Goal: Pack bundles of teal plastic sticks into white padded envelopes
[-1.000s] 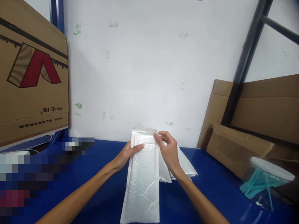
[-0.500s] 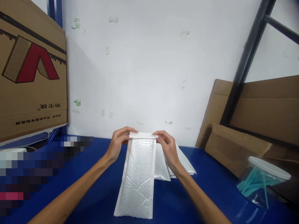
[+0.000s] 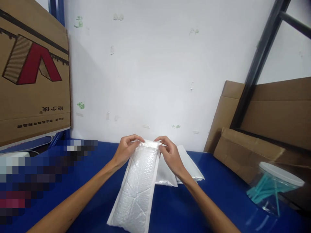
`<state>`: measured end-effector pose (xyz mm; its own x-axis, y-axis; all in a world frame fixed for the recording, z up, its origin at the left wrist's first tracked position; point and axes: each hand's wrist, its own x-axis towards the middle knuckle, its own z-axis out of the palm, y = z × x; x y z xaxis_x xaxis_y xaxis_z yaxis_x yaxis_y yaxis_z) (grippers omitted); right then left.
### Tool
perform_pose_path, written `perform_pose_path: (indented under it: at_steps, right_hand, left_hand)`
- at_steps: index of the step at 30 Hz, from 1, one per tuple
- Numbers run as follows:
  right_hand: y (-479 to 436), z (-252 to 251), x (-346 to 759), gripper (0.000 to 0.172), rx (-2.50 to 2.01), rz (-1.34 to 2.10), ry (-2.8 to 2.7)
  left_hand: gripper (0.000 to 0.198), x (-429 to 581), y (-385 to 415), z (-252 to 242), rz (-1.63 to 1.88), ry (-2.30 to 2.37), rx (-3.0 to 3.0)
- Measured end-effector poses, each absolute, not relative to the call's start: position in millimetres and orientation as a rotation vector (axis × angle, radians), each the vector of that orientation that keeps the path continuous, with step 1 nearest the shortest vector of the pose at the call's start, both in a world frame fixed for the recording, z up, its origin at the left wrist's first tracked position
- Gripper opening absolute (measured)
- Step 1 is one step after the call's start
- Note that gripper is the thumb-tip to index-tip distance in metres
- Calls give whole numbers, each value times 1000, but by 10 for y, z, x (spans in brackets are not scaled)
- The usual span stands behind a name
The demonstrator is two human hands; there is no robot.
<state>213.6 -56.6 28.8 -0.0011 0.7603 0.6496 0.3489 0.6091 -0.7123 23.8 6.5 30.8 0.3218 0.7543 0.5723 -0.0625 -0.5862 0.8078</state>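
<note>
A long white bubble mailer (image 3: 137,184) hangs tilted between my hands, its lower end toward me and leaning left. At its top left corner my left hand (image 3: 127,149) pinches the edge beside the flap. My right hand (image 3: 170,153) grips the top right corner, with fingers over the flap and the thumb in front. The flap strip (image 3: 149,143) lies across the top between my fingers. Behind my right hand, more white mailers (image 3: 190,165) lie on the blue table (image 3: 97,187), partly hidden by the hand and the held mailer.
A clear jar (image 3: 274,191) with a white lid and turquoise sticks inside stands at the right. Folded cardboard (image 3: 245,152) leans behind it by a dark metal frame (image 3: 252,74). A large printed carton (image 3: 36,97) stands at the left; a blurred-out patch covers the table's left side.
The mailer's lower end has swung left and toward me. My hands have come slightly closer together at its top, and the flap now looks more bent and creased.
</note>
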Motion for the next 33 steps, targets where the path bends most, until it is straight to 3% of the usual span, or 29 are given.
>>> perform_pose_path:
  at_steps: [16, 25, 33]
  right_hand:
    - [-567, 246, 2161, 43, -1021, 472, -1746]
    - [-538, 222, 2174, 27, -879, 291, -1873]
    - [-506, 153, 2163, 18, -997, 2, -1884]
  left_hand:
    - [27, 222, 194, 192, 1287, 746, 1977]
    - [10, 214, 109, 228, 1123, 832, 2187]
    - [38, 280, -86, 239, 958, 763, 2420]
